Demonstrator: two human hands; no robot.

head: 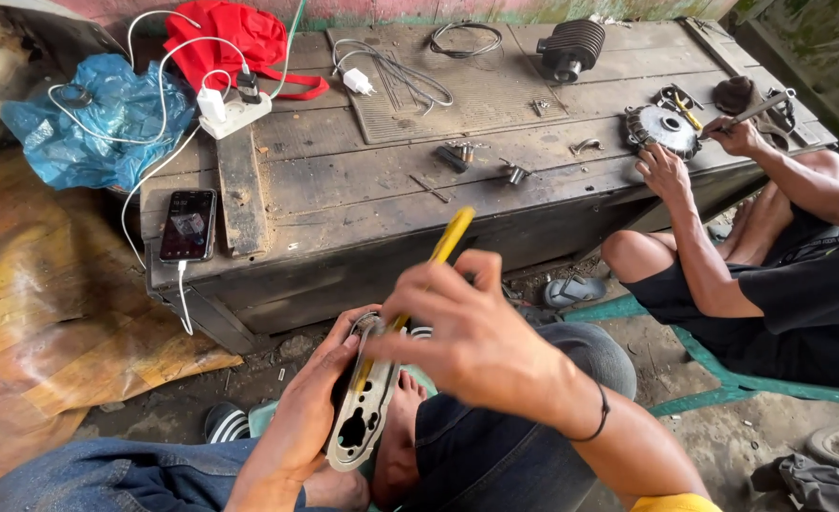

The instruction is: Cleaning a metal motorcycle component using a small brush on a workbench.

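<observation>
The right hand is closed around a yellow-handled tool, its tip angled down into a metal cover. The left hand grips that cover's edge, bracing it upright over the lap. Beyond stands a wooden bench, where a co-worker's hands work on a toothed wheel.

Seated wearer's bare forearms, a thin black band circling the right wrist, yellow sleeve edge above it, blue denim trousers.

Wooden bench carries phone, power strip.
</observation>
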